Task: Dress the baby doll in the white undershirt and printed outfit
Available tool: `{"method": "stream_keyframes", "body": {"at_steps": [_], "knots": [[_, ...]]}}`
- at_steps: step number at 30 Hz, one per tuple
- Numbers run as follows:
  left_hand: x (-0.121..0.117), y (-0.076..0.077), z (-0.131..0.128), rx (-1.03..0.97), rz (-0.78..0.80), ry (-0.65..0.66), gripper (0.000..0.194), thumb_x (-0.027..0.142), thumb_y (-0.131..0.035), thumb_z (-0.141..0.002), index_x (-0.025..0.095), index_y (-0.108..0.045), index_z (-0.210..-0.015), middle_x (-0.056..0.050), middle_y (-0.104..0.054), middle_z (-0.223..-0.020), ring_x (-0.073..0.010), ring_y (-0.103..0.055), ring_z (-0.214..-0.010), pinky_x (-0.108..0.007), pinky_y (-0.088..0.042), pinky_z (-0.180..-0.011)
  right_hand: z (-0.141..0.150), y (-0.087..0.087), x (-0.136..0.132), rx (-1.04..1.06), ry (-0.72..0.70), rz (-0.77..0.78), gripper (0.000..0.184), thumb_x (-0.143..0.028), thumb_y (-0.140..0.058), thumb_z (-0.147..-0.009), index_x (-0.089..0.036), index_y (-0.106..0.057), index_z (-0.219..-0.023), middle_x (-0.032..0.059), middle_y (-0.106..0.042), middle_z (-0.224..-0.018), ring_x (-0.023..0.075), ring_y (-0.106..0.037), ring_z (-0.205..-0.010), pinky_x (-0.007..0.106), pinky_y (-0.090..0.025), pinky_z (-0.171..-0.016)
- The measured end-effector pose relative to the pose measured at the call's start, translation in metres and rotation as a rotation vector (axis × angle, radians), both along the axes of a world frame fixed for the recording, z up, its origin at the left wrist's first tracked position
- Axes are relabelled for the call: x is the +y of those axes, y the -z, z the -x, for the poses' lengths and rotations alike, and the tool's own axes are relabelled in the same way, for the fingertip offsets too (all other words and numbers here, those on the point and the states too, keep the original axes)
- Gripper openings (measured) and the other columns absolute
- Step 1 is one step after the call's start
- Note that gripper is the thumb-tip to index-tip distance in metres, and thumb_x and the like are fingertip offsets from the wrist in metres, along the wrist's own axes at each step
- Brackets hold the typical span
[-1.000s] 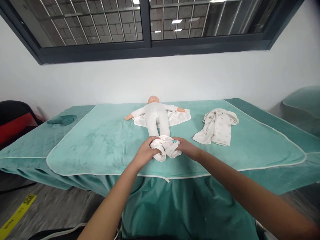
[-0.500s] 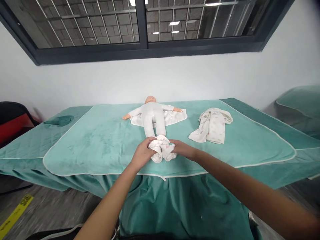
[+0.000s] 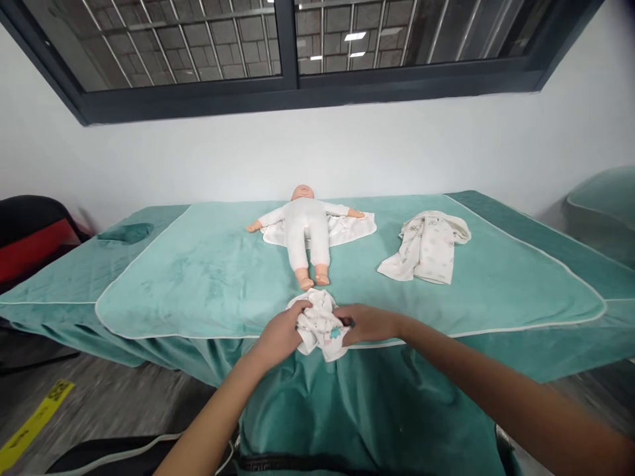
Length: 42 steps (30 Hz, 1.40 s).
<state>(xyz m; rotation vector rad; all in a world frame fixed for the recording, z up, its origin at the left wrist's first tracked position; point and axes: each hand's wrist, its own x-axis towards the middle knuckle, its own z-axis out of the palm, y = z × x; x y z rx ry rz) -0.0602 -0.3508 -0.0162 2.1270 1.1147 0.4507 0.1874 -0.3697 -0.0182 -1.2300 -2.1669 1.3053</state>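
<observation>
A baby doll (image 3: pixel 307 225) in a white bodysuit lies on its back on a white cloth (image 3: pixel 347 230), bare feet toward me. Just short of its feet, both my hands grip a bunched white baby garment (image 3: pixel 319 324) with small prints. My left hand (image 3: pixel 279 336) is closed on its left side. My right hand (image 3: pixel 364 324) is closed on its right side. The garment hangs at the near edge of the teal towel (image 3: pixel 198 284), clear of the doll's legs.
A second crumpled white printed garment (image 3: pixel 425 246) lies to the right of the doll. A folded teal cloth (image 3: pixel 126 232) rests at the far left of the bed (image 3: pixel 64 284). A red and black object (image 3: pixel 30 238) stands left. Yellow tape (image 3: pixel 32 423) marks the floor.
My hands have pulled the bunched garment toward me, off the doll's feet. The doll's bare feet, covered before, now show.
</observation>
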Motion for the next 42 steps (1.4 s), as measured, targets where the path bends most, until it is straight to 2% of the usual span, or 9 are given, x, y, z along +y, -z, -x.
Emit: {"method": "stream_keyframes", "body": {"at_steps": [6,11,16,22,29,32,36,39,42], "knots": [[-0.003,-0.028,0.015,0.424,-0.252,0.118,0.036,0.023,-0.063,-0.076,0.029,-0.063,-0.111,-0.008,-0.071,-0.109,-0.0270,-0.066,-0.102,-0.038,-0.043,-0.092,0.000,-0.030,0.002,-0.397,-0.101,-0.311,0.013,-0.032,-0.065,-0.076,-0.022,-0.057,-0.077,-0.0006,-0.062,-0.076,0.0187,-0.054,-0.073,0.029,-0.030,-0.064],[0.006,-0.077,0.020,0.375,-0.229,0.165,0.031,0.045,-0.076,-0.068,0.029,-0.068,-0.094,-0.002,-0.072,-0.091,-0.0250,-0.067,-0.088,-0.033,-0.045,-0.085,-0.002,-0.078,0.014,-0.562,-0.160,-0.511,0.018,-0.032,-0.072,-0.073,-0.025,-0.061,-0.085,0.0007,-0.065,-0.075,0.0206,-0.055,-0.068,0.032,-0.030,-0.067],[0.012,-0.120,0.015,0.373,-0.403,0.114,0.028,0.048,-0.053,-0.091,0.025,-0.067,-0.087,-0.002,-0.070,-0.080,-0.0226,-0.064,-0.076,-0.032,-0.042,-0.077,-0.004,-0.125,0.022,-0.554,-0.248,-0.519,0.027,-0.033,-0.081,-0.066,-0.026,-0.061,-0.083,-0.0008,-0.066,-0.075,0.0201,-0.055,-0.066,0.034,-0.033,-0.070],[0.009,-0.137,0.014,0.289,-0.704,0.037,0.020,0.035,-0.051,-0.095,0.026,-0.062,-0.109,0.000,-0.070,-0.102,-0.0216,-0.063,-0.095,-0.034,-0.039,-0.087,-0.006,-0.165,0.020,-0.438,-0.192,-0.418,0.035,-0.051,-0.076,-0.072,-0.028,-0.068,-0.096,-0.0014,-0.060,-0.063,0.0185,-0.053,-0.060,0.030,-0.031,-0.061],[0.006,-0.148,0.012,0.113,-0.881,-0.109,0.014,0.009,-0.051,-0.081,0.021,-0.056,-0.087,-0.001,-0.060,-0.087,-0.0182,-0.057,-0.085,-0.031,-0.039,-0.079,0.004,-0.181,0.016,-0.261,0.003,-0.459,0.032,-0.051,-0.063,-0.083,-0.021,-0.065,-0.074,-0.0020,-0.056,-0.065,0.0131,-0.049,-0.060,0.027,-0.031,-0.060],[0.003,-0.153,0.008,-0.062,-0.807,-0.173,0.011,0.012,-0.053,-0.080,0.020,-0.049,-0.075,0.000,-0.056,-0.079,-0.0152,-0.052,-0.075,-0.028,-0.038,-0.070,0.007,-0.188,0.013,-0.060,0.052,-0.365,0.031,-0.050,-0.070,-0.077,-0.020,-0.060,-0.075,-0.0027,-0.057,-0.073,0.0129,-0.052,-0.066,0.026,-0.034,-0.061],[-0.004,-0.160,0.008,-0.215,-0.478,-0.194,0.018,0.021,-0.061,-0.081,0.019,-0.047,-0.069,0.002,-0.057,-0.075,-0.0131,-0.053,-0.071,-0.025,-0.038,-0.064,0.004,-0.194,0.011,0.146,0.020,-0.232,0.035,-0.050,-0.074,-0.075,-0.019,-0.058,-0.077,-0.0009,-0.060,-0.076,0.0142,-0.055,-0.069,0.027,-0.038,-0.061],[-0.006,-0.164,0.016,-0.183,-0.230,-0.169,0.023,0.031,-0.068,-0.079,0.019,-0.052,-0.069,0.003,-0.061,-0.074,-0.0133,-0.055,-0.068,-0.024,-0.038,-0.060,-0.002,-0.195,0.012,0.052,-0.019,-0.284,0.037,-0.054,-0.070,-0.079,-0.019,-0.059,-0.072,-0.0013,-0.059,-0.072,0.0140,-0.054,-0.068,0.029,-0.038,-0.063],[-0.004,-0.165,0.027,-0.092,-0.134,-0.083,0.030,0.043,-0.070,-0.079,0.018,-0.057,-0.070,0.002,-0.064,-0.079,-0.0141,-0.057,-0.070,-0.025,-0.039,-0.061,-0.010,-0.193,0.014,-0.165,-0.100,-0.509,0.041,-0.055,-0.063,-0.085,-0.020,-0.059,-0.065,-0.0017,-0.056,-0.065,0.0136,-0.050,-0.065,0.031,-0.037,-0.068]]}}
